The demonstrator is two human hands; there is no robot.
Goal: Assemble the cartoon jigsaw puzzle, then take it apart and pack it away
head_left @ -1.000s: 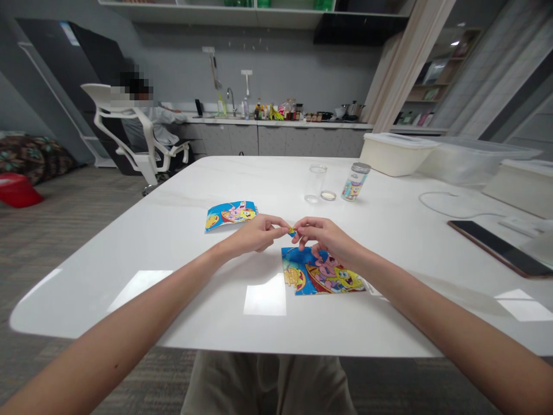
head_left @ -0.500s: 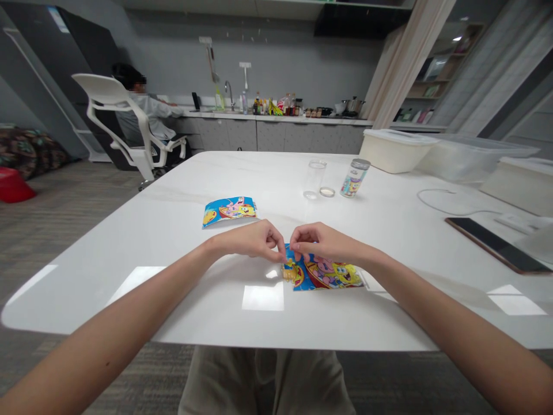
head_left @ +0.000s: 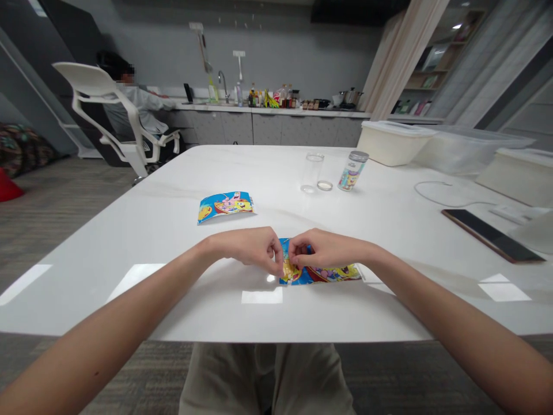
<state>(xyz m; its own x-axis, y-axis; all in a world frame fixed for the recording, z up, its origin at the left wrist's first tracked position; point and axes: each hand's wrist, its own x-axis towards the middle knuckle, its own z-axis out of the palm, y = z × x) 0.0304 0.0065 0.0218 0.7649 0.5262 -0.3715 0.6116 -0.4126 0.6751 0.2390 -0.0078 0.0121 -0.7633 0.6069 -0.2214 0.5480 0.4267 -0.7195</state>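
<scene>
A blue cartoon-printed sheet (head_left: 332, 273) lies on the white table in front of me, partly covered by my hands. My left hand (head_left: 261, 248) is at its left edge, thumb and forefinger pinched together against that edge. Just right of it, my right hand (head_left: 317, 246) is over the sheet's left part, with fingers curled and tips closed down on the print. What exactly lies between the fingertips is too small to tell. A second sheet (head_left: 227, 206) with a similar print rests farther back on the left, bowed upward off the table.
A clear jar (head_left: 313, 172), a round lid (head_left: 325, 185) and a cartoon-printed jar (head_left: 353, 171) stand toward the back. On the right are a phone (head_left: 492, 235), a white cable (head_left: 436, 202) and plastic bins (head_left: 395, 144). A person sits on a white chair (head_left: 133, 127) at back left.
Both hands have moved down along the sheet's left edge from its upper-left corner, still pinched close together. The whole view has tilted slightly; the other things stay in place.
</scene>
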